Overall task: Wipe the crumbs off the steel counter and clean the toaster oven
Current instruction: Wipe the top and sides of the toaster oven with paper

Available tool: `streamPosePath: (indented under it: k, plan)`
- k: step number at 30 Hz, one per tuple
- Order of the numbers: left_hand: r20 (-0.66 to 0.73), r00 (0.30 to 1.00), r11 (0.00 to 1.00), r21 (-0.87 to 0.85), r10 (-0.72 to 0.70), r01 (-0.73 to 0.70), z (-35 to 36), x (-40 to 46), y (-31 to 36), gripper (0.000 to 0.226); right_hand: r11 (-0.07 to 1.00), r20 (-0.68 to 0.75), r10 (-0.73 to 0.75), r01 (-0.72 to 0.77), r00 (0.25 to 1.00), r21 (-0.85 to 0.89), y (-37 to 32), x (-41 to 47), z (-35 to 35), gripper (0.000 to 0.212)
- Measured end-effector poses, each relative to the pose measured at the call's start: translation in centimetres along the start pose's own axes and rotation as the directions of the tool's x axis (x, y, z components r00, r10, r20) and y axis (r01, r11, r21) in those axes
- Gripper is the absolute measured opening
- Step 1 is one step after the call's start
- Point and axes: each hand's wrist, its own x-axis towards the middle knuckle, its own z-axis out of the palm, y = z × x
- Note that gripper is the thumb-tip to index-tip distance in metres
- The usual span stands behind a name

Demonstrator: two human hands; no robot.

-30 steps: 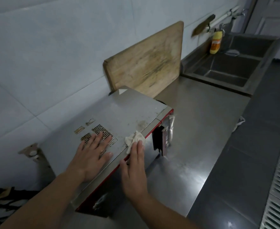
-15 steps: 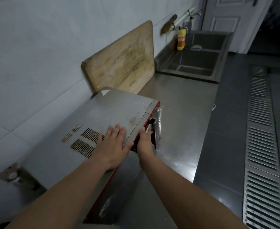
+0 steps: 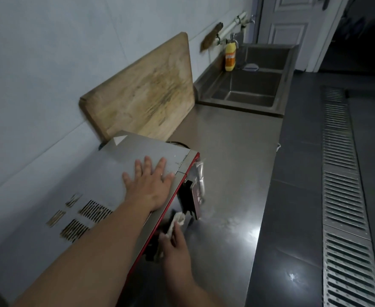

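Note:
The toaster oven [image 3: 75, 187], grey on top with a red front trim, stands on the steel counter [image 3: 233, 165] against the tiled wall. My left hand [image 3: 150, 183] lies flat and spread on its top near the front right corner. Below, my right hand [image 3: 175, 247] presses a small white cloth [image 3: 175, 222] against the oven's dark front, just under the handle bracket [image 3: 194, 193]. Pale smears show on the counter to the right of the oven.
A worn wooden cutting board [image 3: 146, 91] leans on the wall behind the oven. Farther back is a steel double sink [image 3: 250, 85] with a yellow bottle [image 3: 230, 56] and taps. To the right run dark floor tiles and a metal drain grate [image 3: 346, 196].
My left hand slid forward along the oven top toward the front corner. My right hand with the cloth dropped from the top edge down onto the oven's front face.

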Motion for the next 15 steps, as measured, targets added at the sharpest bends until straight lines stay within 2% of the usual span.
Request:
streamPosePath:
  k: [3,6,8,10,12,13,15]
  plan:
    - [-0.020,1.000,1.000,0.007,-0.010,0.010,-0.1,1.7,0.9,0.066,0.997,-0.121,0.067,-0.063,0.990,0.036,-1.4,2.7,-2.0,0.015]
    - [-0.016,0.999,0.999,0.021,0.030,-0.029,-0.4,3.1,0.8,0.070,0.980,-0.208,0.194,-0.178,0.959,0.095,-2.3,6.5,-5.1,0.028]
    - [-0.018,0.999,0.998,0.026,0.051,-0.051,-0.4,3.7,0.7,0.071,0.972,-0.307,0.175,-0.114,0.935,0.206,-5.5,6.6,-6.3,0.005]
    - [-0.019,0.998,0.998,0.029,0.064,-0.064,-0.3,4.0,0.7,0.072,0.965,-0.346,0.143,-0.052,0.927,0.258,-9.0,6.9,-7.3,0.022]
    - [-0.023,0.997,0.997,0.025,0.068,-0.068,-0.3,4.1,0.6,0.072,0.982,-0.318,0.040,0.021,0.947,0.188,-11.7,7.8,-7.4,0.022]
    - [-0.026,0.997,0.998,0.021,0.067,-0.067,-0.2,4.1,0.6,0.072,0.983,-0.239,-0.017,0.060,0.971,0.174,-12.7,7.9,-6.7,0.020]
    - [-0.030,0.997,0.998,0.017,0.068,-0.067,-0.1,4.1,0.5,0.072,0.987,-0.105,-0.040,0.056,0.994,0.153,-14.1,8.3,-4.8,0.021]
